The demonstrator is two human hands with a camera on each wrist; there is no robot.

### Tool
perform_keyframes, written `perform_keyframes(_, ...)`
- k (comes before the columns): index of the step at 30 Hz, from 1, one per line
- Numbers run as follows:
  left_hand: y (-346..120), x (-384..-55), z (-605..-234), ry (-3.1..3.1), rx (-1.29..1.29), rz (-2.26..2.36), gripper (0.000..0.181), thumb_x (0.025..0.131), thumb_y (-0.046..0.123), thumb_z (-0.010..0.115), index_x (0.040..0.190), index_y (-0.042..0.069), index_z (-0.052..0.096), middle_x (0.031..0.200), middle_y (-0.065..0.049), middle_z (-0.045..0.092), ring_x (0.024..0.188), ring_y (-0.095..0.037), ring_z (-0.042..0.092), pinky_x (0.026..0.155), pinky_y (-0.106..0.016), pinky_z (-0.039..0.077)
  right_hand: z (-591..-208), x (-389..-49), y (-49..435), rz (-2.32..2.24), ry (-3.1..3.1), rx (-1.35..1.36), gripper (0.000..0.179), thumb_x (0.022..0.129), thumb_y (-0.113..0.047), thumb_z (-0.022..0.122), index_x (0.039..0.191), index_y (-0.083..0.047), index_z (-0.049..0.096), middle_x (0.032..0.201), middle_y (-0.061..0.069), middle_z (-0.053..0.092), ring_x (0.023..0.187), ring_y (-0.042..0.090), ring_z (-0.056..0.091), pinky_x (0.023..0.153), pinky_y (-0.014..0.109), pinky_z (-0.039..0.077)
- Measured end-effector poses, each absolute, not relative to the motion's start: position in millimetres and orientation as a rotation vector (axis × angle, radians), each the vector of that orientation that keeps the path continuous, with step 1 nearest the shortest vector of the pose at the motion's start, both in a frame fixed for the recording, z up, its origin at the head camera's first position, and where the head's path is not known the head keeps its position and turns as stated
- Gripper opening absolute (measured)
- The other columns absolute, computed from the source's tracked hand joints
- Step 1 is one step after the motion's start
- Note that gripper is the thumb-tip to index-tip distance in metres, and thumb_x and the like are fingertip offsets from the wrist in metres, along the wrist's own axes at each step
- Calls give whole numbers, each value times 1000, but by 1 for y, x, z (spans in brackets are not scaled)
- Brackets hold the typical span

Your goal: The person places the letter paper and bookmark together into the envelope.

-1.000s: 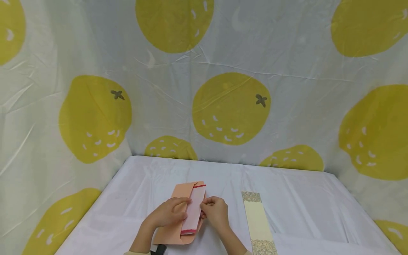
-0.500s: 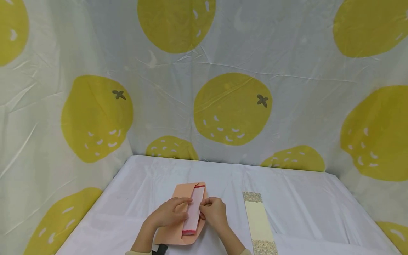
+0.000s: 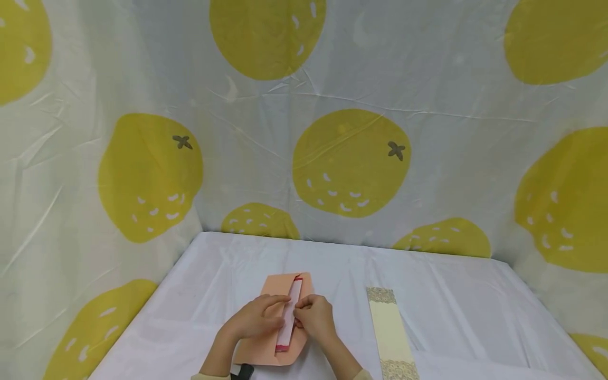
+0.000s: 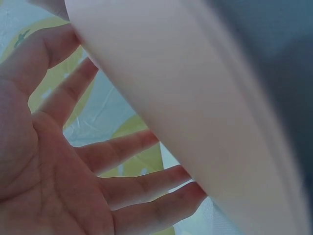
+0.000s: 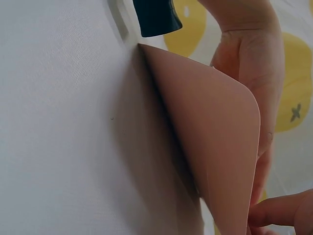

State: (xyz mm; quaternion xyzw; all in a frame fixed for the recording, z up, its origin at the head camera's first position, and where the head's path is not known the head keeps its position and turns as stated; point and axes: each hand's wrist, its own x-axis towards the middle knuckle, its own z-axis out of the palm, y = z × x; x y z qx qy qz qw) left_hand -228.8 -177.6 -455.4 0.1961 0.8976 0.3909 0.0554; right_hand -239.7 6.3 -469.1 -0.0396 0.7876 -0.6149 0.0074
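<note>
In the head view, a peach paper envelope lies at a slant on the table, its flap side to the right. A pale pink card with red bands at both ends is partly inside it, only a narrow strip showing. My left hand rests on the envelope, thumb and index finger touching near its mouth. The left wrist view shows those fingers spread and nearly straight, tips hidden behind the envelope. My right hand pinches the card's right long edge. The right wrist view shows the flap raised off the table.
A cream paper strip with lace-patterned ends lies to the right of my right hand. White cloth covers the table. A curtain with yellow fruit prints hangs behind. A black wrist device sits at my left wrist.
My right hand has moved left with the card, which has slid further into the envelope. The visible strip of card is narrower. My left hand keeps its place on the envelope.
</note>
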Motion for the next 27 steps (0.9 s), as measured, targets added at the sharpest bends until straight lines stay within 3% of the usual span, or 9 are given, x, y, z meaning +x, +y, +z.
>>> perform_keyframes(27,-176,-226,-452,2729,623,1176,48,87,25,67,133,15,60,127,-15,57,118,-39,51,90,-58,42,-478,-240,-8,-1926,2417,-124,8,77,9,65,72,5,61,62,5,62,53,13,64,51,27,54)
